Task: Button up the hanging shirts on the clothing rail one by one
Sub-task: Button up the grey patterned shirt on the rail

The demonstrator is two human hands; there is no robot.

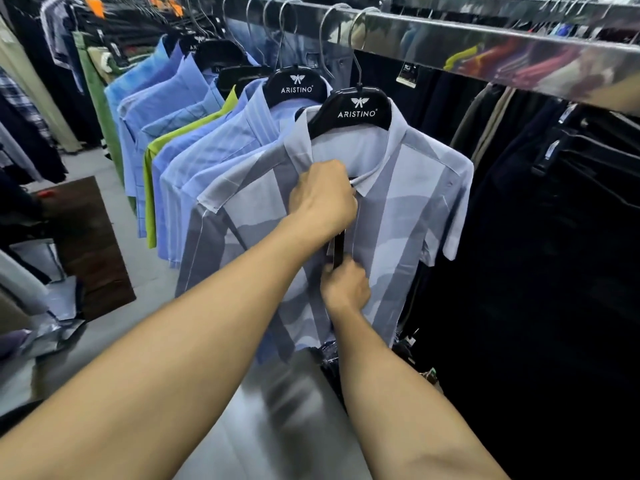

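Note:
A pale blue-grey striped short-sleeved shirt (412, 209) hangs at the front of the row on a black hanger (358, 110) from the shiny metal rail (485, 50). My left hand (323, 195) grips the shirt's front edge just under the collar. Lower on the placket, my right hand (344, 284) pinches the front edge beside a dark hang tag (337, 251). The buttons are hidden behind my hands.
Behind the front shirt hang several more blue shirts (194, 143) and one green one (152, 188) on the same rail. Dark trousers (554, 220) fill the right side. A brown board (86, 244) and plastic bags (52, 334) lie on the floor at left.

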